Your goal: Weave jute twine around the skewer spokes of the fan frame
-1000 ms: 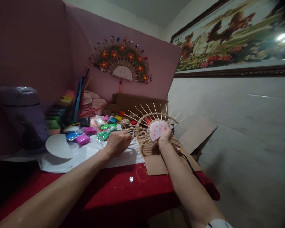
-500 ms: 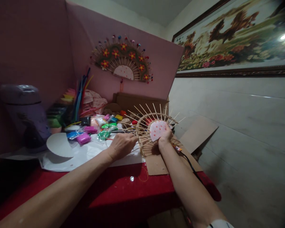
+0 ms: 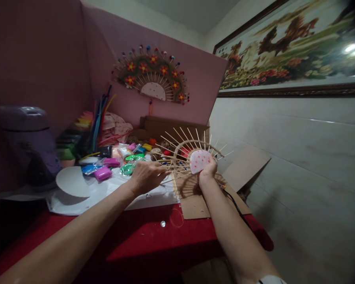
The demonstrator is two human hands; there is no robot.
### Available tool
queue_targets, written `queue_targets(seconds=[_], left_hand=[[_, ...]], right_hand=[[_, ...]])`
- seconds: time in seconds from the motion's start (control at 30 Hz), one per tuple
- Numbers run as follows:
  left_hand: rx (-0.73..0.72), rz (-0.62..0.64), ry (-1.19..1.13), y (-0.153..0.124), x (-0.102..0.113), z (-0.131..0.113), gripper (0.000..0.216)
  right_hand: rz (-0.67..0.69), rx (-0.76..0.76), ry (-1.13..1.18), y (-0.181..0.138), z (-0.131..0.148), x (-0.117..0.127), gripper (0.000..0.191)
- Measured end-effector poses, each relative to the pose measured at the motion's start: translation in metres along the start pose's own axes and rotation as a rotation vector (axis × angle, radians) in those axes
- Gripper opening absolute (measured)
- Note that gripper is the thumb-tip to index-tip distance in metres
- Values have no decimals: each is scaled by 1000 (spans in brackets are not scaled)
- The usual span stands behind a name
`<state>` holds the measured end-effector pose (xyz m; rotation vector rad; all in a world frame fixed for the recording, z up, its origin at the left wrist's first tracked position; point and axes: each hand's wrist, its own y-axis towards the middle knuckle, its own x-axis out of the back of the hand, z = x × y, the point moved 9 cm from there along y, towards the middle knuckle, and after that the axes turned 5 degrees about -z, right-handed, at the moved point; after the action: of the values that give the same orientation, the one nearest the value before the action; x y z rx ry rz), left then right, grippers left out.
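While the right hand [image 3: 207, 170] grips the stick fan [image 3: 195, 157] upright, the left hand [image 3: 146, 176] pinches its sticks.

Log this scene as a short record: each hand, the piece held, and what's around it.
Left hand: pinches the left-side sticks of the stick fan frame
Right hand: grips the frame's pink dotted centre, frame held up over the cardboard sheet
Nearby left: coloured clay packets, purple flask
Background: finished fan on pink board
Surface: red tablecloth
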<state>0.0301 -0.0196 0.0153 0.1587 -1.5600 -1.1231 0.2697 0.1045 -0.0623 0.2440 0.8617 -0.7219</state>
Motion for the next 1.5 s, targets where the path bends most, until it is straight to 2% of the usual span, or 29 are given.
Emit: queue_targets(seconds=[0.23,0.37,0.47,0.53,0.67,0.77,0.83,0.93,1.1,1.27,1.5], left_hand=[[33,-21,-17,3,10,9,41],[134,-49,-161,3,11,17,45],[331,-66,-431,-2,-1,33,57],[502,-58,-739,-7,-16,42,60],[770,-11,-1329,-14,-44,45,46],[879,12,-1591,-17,-52,44,38],[905,36,-1680,-18,-54,44,31],[916,73,-1702,-21,-57,43,26],[933,120,-1689,-24,-65,37,28],[953,222,-1570,-32,-78,31,27],[691,275,-1447,-30,-78,16,24]], right_hand=[[39,5,9,8,0,-1,17],[72,27,10,14,1,-1,22],[60,34,25,15,2,0,22],[50,33,36,14,2,1,19],[50,39,44,14,3,0,18],[51,45,45,16,2,0,17],[54,42,42,18,1,1,16],[62,37,32,21,-1,1,18],[75,41,26,18,-1,-1,20],[79,27,24,11,-3,-4,20],[140,-72,6,-4,-13,-12,29]])
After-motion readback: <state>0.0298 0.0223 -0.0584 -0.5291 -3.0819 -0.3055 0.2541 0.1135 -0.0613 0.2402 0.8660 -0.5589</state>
